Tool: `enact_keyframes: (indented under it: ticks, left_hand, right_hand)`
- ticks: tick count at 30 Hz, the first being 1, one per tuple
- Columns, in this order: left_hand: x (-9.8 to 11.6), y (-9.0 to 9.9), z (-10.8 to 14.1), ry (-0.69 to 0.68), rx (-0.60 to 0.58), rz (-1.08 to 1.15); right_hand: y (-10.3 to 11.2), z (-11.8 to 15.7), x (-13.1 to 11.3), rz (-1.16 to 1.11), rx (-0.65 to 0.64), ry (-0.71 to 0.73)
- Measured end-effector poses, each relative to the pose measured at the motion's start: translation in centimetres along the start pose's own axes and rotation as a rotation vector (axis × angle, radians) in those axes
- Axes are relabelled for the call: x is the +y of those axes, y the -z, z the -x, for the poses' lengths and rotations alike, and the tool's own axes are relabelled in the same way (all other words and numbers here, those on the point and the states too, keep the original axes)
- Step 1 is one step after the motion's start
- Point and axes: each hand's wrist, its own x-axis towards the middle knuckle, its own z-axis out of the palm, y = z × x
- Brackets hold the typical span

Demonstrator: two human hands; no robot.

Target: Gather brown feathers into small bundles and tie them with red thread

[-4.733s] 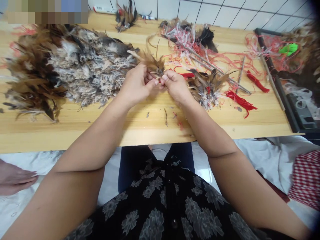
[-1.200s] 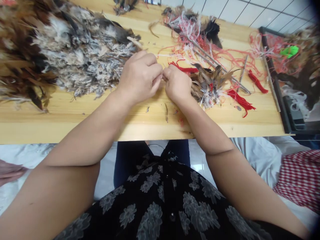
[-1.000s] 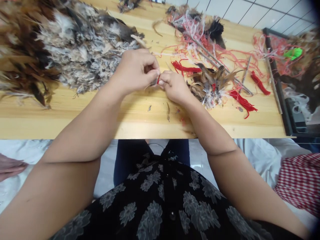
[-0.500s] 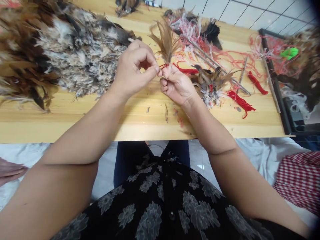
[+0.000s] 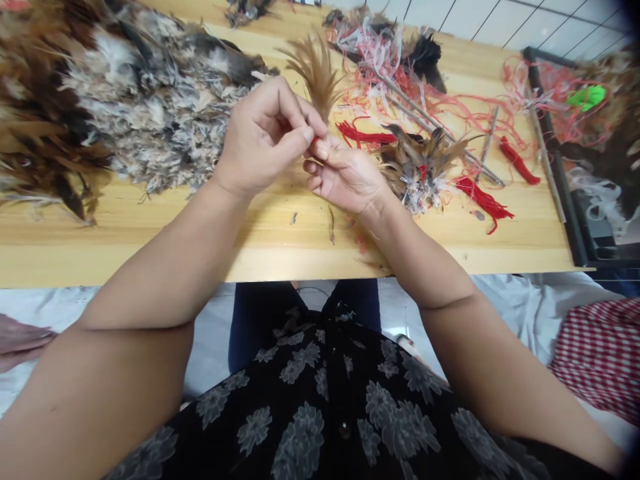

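A fan-shaped bundle of brown feathers (image 5: 319, 75) points up and slightly left, its base between the pinched fingertips of my right hand (image 5: 347, 173). The thumb and fingers of my left hand (image 5: 270, 137) are closed at that same base, touching the right fingertips. A bit of red yarn (image 5: 313, 142) shows at the left thumb tip; most of it is hidden by the fingers. Just right of my right hand lies a finished-looking feather tuft (image 5: 423, 167) with a red tie around its middle.
A large heap of grey and brown feathers (image 5: 160, 100) covers the table's left. Red yarn bunches (image 5: 483, 200), thin sticks (image 5: 420, 117) and tangled pink and white strips (image 5: 373, 53) lie to the right. A black-framed tray (image 5: 555, 153) stands at the right end of the wooden table (image 5: 125, 247).
Both hands have shifted slightly left with the feather bundle, which leans further left. My left fingers have closed in over its base, and the red yarn that stretched between the hands is now mostly covered.
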Motion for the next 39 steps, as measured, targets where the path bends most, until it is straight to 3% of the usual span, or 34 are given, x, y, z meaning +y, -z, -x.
enact_keyframes:
  ticks: [3, 9, 16, 21, 32, 39]
  left_hand:
    - [-0.1, 0.3, -0.2, 0.031, 0.012, 0.000]
    - [1.2, 1.3, -0.5, 0.107, -0.107, -0.079]
    - [0.5, 1.8, -0.5, 0.137, -0.133, -0.136]
    - [0.4, 1.8, -0.5, 0.171, -0.165, -0.132]
    - [-1.1, 0.7, -0.1, 0.120, -0.005, -0.251]
    - [-3.1, 0.6, -0.2, 0.113, 0.058, -0.154]
  right_hand:
    - [-0.4, 0.2, 0.0, 0.025, 0.020, -0.016]
    - [-0.6, 0.4, -0.2, 0.094, 0.042, 0.000]
    - [-0.5, 0.4, -0.3, 0.151, 0.022, 0.008]
    - [-0.4, -0.1, -0.1, 0.075, 0.114, -0.021]
    - [-0.6, -0.5, 0.5, 0.082, 0.172, -0.015]
    - [-1.4, 0.1, 0.3, -0.050, 0.189, -0.042]
